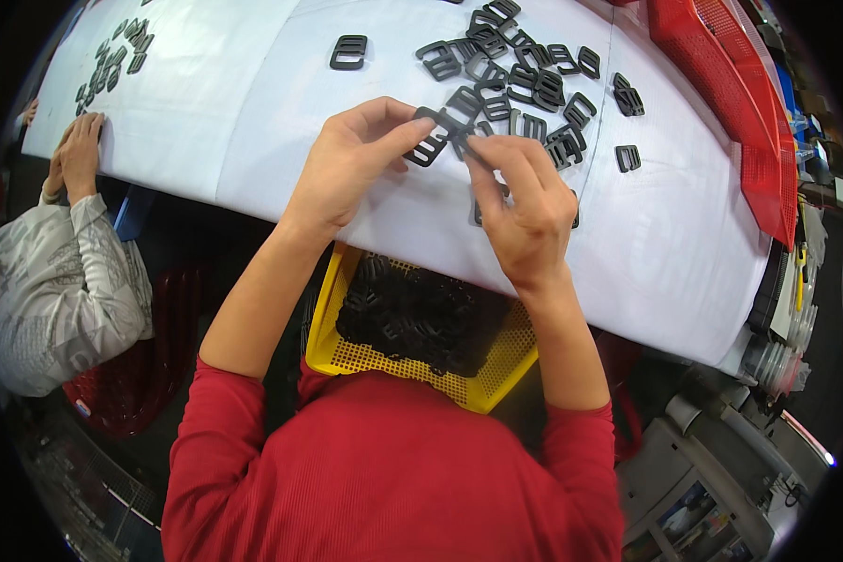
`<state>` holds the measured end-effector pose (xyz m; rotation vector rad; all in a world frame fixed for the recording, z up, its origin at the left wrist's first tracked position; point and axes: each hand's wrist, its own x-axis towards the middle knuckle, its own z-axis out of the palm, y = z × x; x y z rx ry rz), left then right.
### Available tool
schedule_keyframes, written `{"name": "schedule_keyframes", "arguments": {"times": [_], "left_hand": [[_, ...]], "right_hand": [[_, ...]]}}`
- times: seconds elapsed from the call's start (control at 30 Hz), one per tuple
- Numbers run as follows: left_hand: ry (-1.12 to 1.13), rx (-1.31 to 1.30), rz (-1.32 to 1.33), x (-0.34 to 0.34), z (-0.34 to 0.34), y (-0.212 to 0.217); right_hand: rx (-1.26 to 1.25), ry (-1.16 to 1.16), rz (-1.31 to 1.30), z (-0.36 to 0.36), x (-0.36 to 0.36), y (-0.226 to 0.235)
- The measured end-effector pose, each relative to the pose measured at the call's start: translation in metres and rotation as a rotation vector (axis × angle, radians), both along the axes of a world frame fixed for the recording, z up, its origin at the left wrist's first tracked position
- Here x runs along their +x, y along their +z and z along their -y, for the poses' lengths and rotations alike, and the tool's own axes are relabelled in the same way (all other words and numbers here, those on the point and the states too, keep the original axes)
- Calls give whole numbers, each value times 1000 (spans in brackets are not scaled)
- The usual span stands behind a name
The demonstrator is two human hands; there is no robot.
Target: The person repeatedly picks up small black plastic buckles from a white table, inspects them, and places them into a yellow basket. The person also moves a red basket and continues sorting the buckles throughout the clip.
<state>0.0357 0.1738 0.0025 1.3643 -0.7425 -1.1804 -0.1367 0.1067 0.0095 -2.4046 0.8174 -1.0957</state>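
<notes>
Many blk buckles (421,318) fill yr yellow mesh basket (370,361); L hand (351,159) grips slotted buckle (429,150), R hand (529,201) blurred pc (461,140).

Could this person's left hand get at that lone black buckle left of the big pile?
Probably yes: only bare white tabletop shows between the left hand and the lone buckle. Its fingers pinch another buckle, though, so they would likely need freeing first.

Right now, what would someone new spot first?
Probably the bright yellow basket of dark pieces below the white table's near edge. Just above, the left hand pinches a black slider buckle beside the right hand, with a loose buckle pile beyond. Red perforated baskets stand out at the upper right.
</notes>
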Motion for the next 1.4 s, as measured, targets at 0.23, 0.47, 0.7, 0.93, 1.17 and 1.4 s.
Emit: {"name": "schedule_keyframes", "arguments": {"times": [0.23, 0.47, 0.7, 0.93, 1.17, 1.4], "left_hand": [[21, 38, 166, 4, -27, 11], [190, -133, 1216, 35, -30, -12], [76, -207, 1520, 75, -3, -24], [134, -346, 1109, 82, 24, -11], [231, -145, 1334, 83, -16, -5], [182, -89, 1220, 39, -15, -18]], "right_hand": [[-301, 53, -247, -20, -3, -13], [-196, 64, -351, -27, 1, -11], [-184, 89, -421, -11, 2, -13], [-367, 13, -506, 26, 23, -16], [292, -34, -245, 19, 21, 6], [173, -29, -304, 28, 31, 11]]}}
